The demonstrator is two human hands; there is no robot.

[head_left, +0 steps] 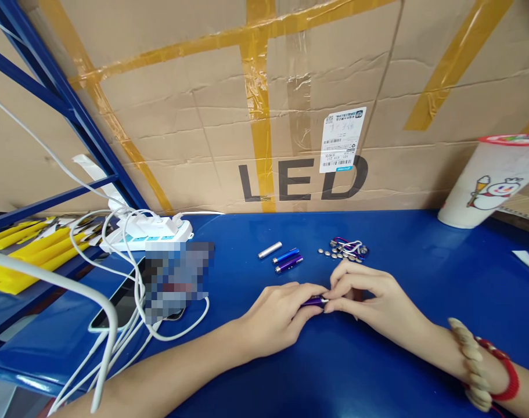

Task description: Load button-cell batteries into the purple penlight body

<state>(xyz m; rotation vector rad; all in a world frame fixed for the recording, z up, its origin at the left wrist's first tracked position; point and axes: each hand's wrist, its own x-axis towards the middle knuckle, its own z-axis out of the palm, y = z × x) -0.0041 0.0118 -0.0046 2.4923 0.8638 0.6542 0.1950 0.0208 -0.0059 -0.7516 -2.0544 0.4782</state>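
My left hand [281, 310] is closed around a small purple penlight [315, 301], whose silvery end sticks out between thumb and forefinger. At that end the thumb and fingertips of my right hand [364, 290] pinch together; whether they also hold a small part there is hidden. Beyond my hands lie a silver penlight tube [270, 250], a blue penlight [285, 256] and another purple penlight [289, 265], side by side. Several button cells [334, 255] are scattered to their right, beside a small heap of cords with metal bits [355, 248].
A white power strip [159, 232] with tangled white cables stands at the left, near a phone [120, 302] and a blurred-out patch. A big cardboard box [194, 128] backs the blue table [247, 383]. A lidded cup [486, 186] leans at the right. Yellow packages [33, 261] lie far left.
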